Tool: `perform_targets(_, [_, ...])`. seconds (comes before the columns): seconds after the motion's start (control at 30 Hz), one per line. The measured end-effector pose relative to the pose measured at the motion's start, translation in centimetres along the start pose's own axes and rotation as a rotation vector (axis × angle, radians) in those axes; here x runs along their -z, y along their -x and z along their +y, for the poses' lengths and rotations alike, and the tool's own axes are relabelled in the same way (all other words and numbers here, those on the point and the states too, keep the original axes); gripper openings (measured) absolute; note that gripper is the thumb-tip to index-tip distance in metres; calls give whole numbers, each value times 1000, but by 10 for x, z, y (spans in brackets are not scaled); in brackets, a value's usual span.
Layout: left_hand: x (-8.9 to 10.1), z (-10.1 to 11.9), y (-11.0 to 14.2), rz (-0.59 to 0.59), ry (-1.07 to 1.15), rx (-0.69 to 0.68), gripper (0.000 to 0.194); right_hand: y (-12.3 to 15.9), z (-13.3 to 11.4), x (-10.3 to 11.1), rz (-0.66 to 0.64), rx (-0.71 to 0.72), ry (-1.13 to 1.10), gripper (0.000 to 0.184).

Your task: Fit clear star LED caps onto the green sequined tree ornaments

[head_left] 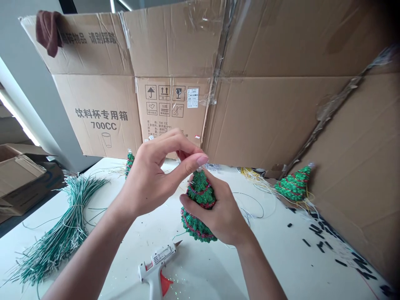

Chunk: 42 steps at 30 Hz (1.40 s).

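Note:
A small green tinsel Christmas tree (200, 227), wound with a red garland, stands upright in my right hand (223, 208), whose fingers wrap round its middle. Above its tip, my left hand (162, 166) has thumb and forefinger pinched together. Whatever lies between those fingertips is too small to make out. Below the tree, a white hot glue gun (158, 264) with a red trigger lies on the table, its nozzle pointing up and to the right.
A bundle of green and white wires (67, 225) lies at left. Another tinsel tree (293, 183) leans by the cardboard wall (256, 116) at right; a third (129, 162) stands behind my left hand. Black strips (325, 239) and loose wires are scattered on the white table (265, 266).

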<state>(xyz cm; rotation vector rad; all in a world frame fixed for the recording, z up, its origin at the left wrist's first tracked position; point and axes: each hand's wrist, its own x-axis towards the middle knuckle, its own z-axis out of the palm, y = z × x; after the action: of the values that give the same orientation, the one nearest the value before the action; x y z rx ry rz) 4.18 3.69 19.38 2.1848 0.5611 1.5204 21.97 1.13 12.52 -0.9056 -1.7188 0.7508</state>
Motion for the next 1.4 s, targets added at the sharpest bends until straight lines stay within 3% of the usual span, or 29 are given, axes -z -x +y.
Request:
perform_targets(0.47, [-1, -12, -11, -73, 213, 137, 28, 3, -2, -6, -155, -157, -514, 23])
perform_targets(0.73, [2, -30, -16, -175, 421, 273, 31, 4, 7, -18, -250, -327, -804, 31])
perform_targets(0.93, [5, -44, -14, -216, 492, 336, 33, 3, 17, -27, -443, -253, -1000, 26])
perform_targets(1.03, [7, -46, -15, -266, 460, 376, 37, 2, 18, -28, -475, -257, -1010, 28])
perform_targets(1.13, [3, -47, -19, -226, 370, 389, 41, 2, 13, -28, -396, -289, -999, 31])
perform_targets(1.27, [-6, -52, -23, -126, 221, 361, 41, -1, 6, -25, -186, -365, -983, 31])
perform_targets(1.4, [-8, -48, -3, 183, 11, 271, 35, -10, 11, -9, 133, -449, -1073, 31])
